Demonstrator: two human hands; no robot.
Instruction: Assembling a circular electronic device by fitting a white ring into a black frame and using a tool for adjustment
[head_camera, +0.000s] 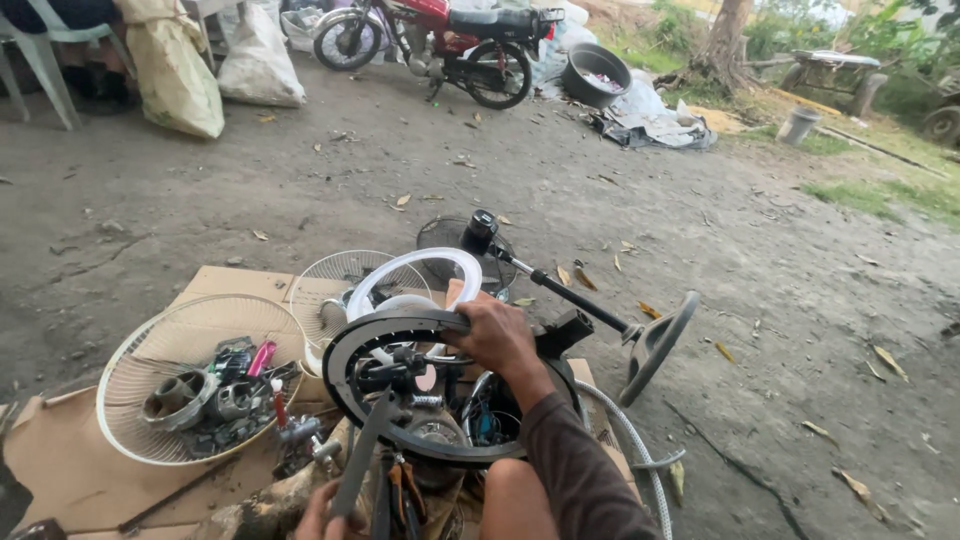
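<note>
While the right hand (497, 338) grips the upright dark ring (345, 345), the left (318, 512) clasps a tool (362, 455).

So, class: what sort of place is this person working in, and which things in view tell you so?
Probably an outdoor yard used for informal repair work. The ground is bare dirt, a red motorcycle is parked behind, and fan guards holding loose parts lie on flattened cardboard by the hands.
</note>
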